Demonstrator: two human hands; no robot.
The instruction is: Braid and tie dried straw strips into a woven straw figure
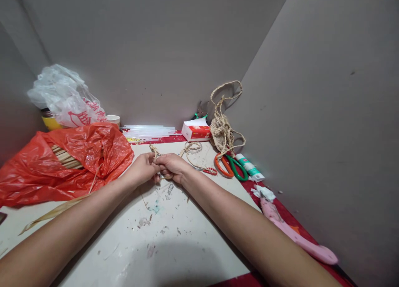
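Observation:
My left hand [145, 169] and my right hand [172, 165] meet over the far part of the white board [187, 245]. Fingers of both are closed around a thin piece of braided straw cord [152, 149], whose frayed end sticks up beyond the knuckles. Most of what lies between the fingertips is hidden. Just right of my hands, a loop of thin straw cord [193, 147] rests on the board, near a small red-handled tool [211, 171]. A long flat straw strip [54, 213] runs out beneath my left forearm.
Left lies a red plastic bag [115, 147] holding thin sticks [66, 157]. Behind are clear glue sticks [149, 131], a paper cup [114, 119] and a red-white box [198, 132]. Right are a braided cord bundle [222, 133], orange [222, 167] and green handles [239, 170], a tube [250, 167] and a pink glue gun [299, 238].

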